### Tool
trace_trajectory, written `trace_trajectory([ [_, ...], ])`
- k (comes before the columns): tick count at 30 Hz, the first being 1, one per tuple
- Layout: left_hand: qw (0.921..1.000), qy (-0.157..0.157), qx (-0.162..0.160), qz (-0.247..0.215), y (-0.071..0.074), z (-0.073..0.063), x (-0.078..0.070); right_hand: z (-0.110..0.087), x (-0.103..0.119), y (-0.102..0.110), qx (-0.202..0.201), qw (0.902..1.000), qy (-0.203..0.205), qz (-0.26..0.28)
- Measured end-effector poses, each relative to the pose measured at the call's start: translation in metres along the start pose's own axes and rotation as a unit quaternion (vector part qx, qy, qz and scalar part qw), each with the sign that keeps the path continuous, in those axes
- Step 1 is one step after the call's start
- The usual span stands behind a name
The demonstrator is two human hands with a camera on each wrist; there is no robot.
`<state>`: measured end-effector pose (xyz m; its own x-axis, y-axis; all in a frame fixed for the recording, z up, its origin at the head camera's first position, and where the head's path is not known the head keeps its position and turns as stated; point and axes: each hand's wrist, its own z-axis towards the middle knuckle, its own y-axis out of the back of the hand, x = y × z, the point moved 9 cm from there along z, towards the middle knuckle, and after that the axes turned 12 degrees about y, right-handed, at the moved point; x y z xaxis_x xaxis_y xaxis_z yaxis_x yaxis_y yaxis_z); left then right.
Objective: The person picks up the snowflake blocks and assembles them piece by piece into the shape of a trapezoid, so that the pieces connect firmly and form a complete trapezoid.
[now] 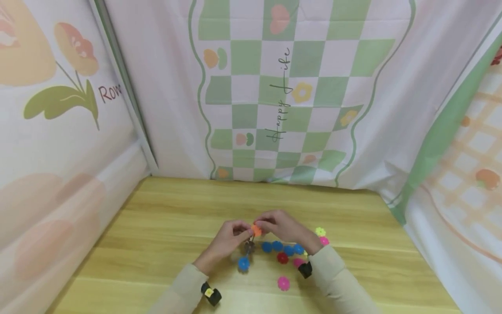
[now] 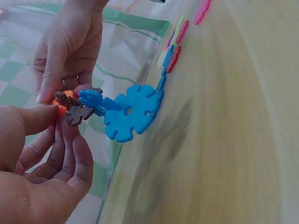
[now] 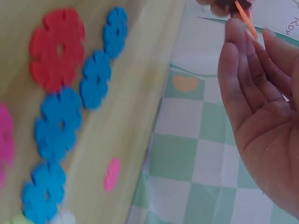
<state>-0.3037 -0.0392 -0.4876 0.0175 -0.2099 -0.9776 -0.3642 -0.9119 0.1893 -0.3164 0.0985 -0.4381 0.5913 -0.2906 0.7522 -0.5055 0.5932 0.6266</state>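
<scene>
Above the wooden table, both hands meet at a small joined piece made of notched plastic flower discs. My left hand pinches it between thumb and fingers. From the other side, the thumb and fingertips of my right hand pinch the orange disc at its top. Brown discs sit beside the orange one, partly covered by fingers in the left wrist view. A blue disc hangs at the piece's lower end, joined through a smaller-looking blue one seen edge-on. In the right wrist view the orange disc appears as a thin edge.
Right of the piece, several blue discs lie on the table with a red disc. A pink disc lies nearer the front. Beyond the right forearm are a yellow disc and another pink one. Printed curtains border the table.
</scene>
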Motion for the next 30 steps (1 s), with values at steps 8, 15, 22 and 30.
trace_trajectory([
  [8,0.9996,0.012,-0.027,0.002,0.008,-0.001,-0.002,-0.017,-0.008,0.002,0.028,0.9913,0.026,-0.126],
  [15,0.9991,0.019,-0.037,0.006,0.009,-0.002,0.001,-0.032,-0.022,-0.027,0.072,0.9825,0.009,-0.172],
  [22,0.9994,0.013,-0.032,0.010,0.008,-0.001,0.004,-0.030,-0.028,-0.023,0.051,0.9924,-0.024,-0.109],
  [30,0.9999,0.003,-0.014,-0.002,0.005,-0.003,-0.001,-0.029,-0.015,0.009,-0.060,0.9952,-0.004,-0.077],
])
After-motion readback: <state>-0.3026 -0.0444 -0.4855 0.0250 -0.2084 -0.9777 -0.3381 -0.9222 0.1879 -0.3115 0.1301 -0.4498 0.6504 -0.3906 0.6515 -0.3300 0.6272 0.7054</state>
